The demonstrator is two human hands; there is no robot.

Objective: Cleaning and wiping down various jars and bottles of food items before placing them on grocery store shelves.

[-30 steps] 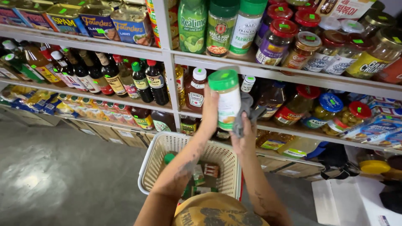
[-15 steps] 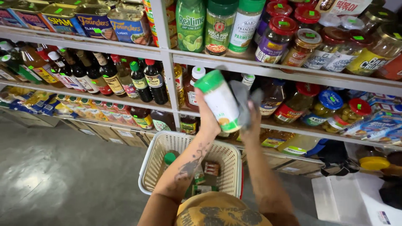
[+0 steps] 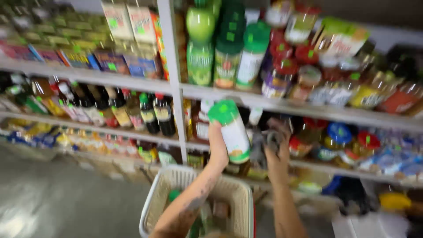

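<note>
My left hand (image 3: pixel 217 147) grips a white container with a green lid (image 3: pixel 231 130), tilted and raised in front of the middle shelf. My right hand (image 3: pixel 276 152) is beside it, shut on a dark grey object (image 3: pixel 263 143) that is too blurred to identify. Both hands hover above a cream plastic shopping basket (image 3: pixel 176 185) that holds a few items, one with a green cap. The whole view is motion-blurred.
Metal shelving (image 3: pixel 176 88) fills the view. Dark sauce bottles (image 3: pixel 154 114) stand at the left of the middle shelf, jars with red and blue lids (image 3: pixel 339 136) at the right, green-lidded containers (image 3: pixel 229 53) and boxes above. Grey concrete floor (image 3: pixel 53 202) lies lower left.
The view has swung upward and blurred. My left hand has tipped the green-lidded container further and lifted it slightly; my right hand stays close beside it.
</note>
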